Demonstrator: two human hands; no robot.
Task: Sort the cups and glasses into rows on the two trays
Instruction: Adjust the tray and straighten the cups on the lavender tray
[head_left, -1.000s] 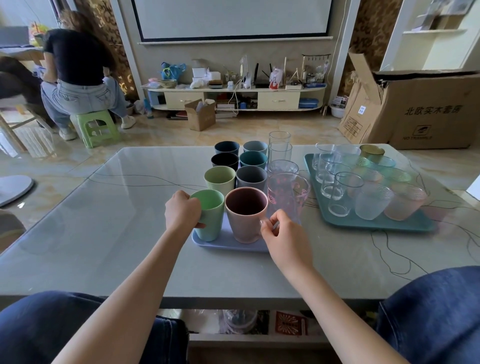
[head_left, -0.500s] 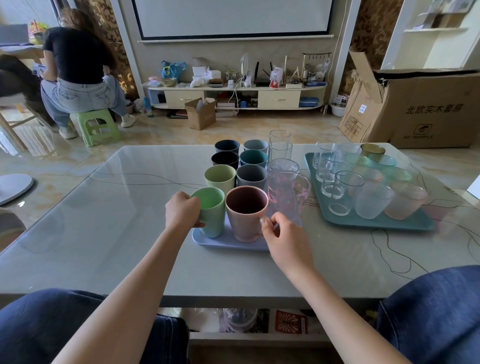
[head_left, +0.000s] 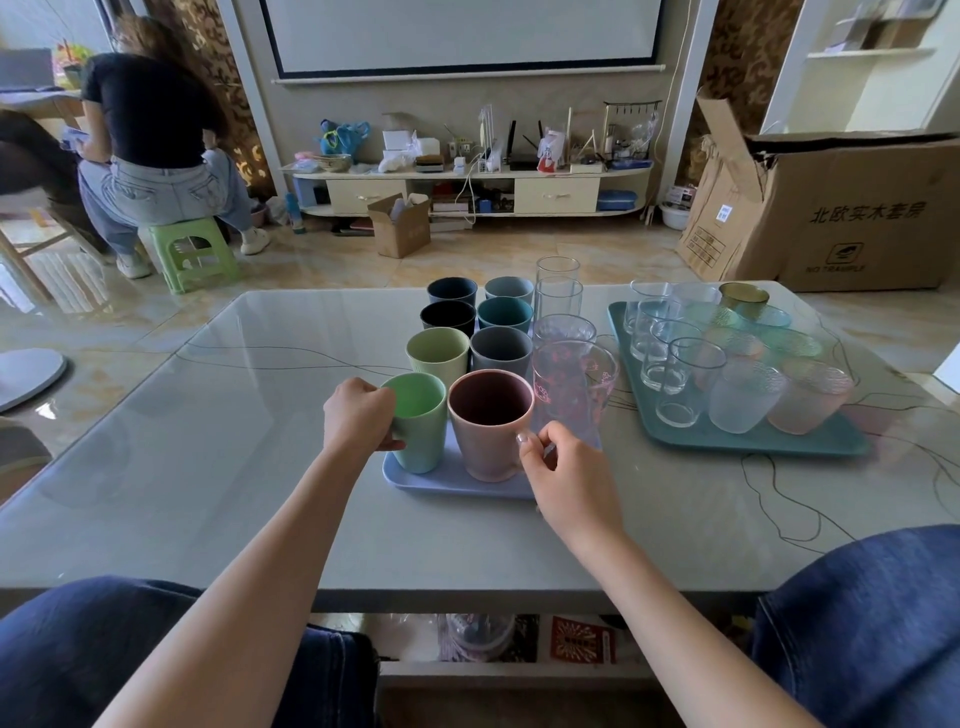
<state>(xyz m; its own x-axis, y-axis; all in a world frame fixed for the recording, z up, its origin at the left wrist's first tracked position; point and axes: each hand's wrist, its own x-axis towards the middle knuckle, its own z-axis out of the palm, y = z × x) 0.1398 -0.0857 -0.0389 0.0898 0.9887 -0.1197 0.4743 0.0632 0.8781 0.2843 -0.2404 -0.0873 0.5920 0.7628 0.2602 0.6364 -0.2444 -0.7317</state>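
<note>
A lavender tray (head_left: 447, 483) in front of me holds two rows of coloured cups and a row of clear glasses. My left hand (head_left: 358, 415) grips the bright green cup (head_left: 421, 421) at the tray's near left corner. My right hand (head_left: 561, 467) pinches the handle of the pink mug (head_left: 488, 426) beside it. A pink-patterned glass (head_left: 571, 384) stands to the right of the mug. To the right lies a teal tray (head_left: 753, 441) with rows of clear, frosted and tinted glasses.
The trays sit on a glossy marble-look table (head_left: 208, 441). A large cardboard box (head_left: 857, 208) stands beyond the table's right end. A person sits on a green stool (head_left: 192, 249) at the far left. My knees flank the table's near edge.
Both hands stay on the same cups; the view has shifted only slightly.
</note>
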